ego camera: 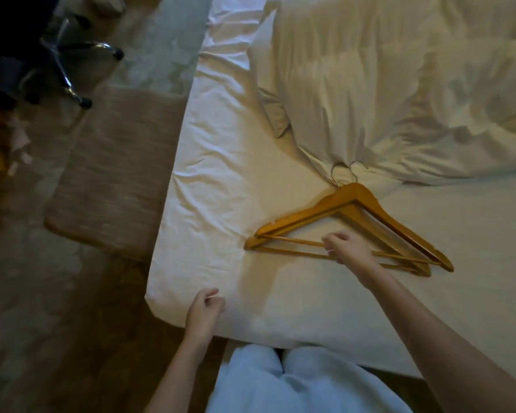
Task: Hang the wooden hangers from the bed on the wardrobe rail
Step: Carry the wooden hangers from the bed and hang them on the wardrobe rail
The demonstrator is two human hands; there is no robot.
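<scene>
Two wooden hangers lie stacked on the white bed sheet, their metal hooks pointing toward the rumpled duvet. My right hand reaches over the lower crossbars of the hangers, its fingers curled down at the bars; whether it grips them is unclear. My left hand hovers at the near corner of the bed with loosely curled fingers, holding nothing. No wardrobe rail is in view.
A crumpled white duvet covers the far right of the bed. A beige rug lies on the floor left of the bed. An office chair's chrome wheeled base stands at the far left.
</scene>
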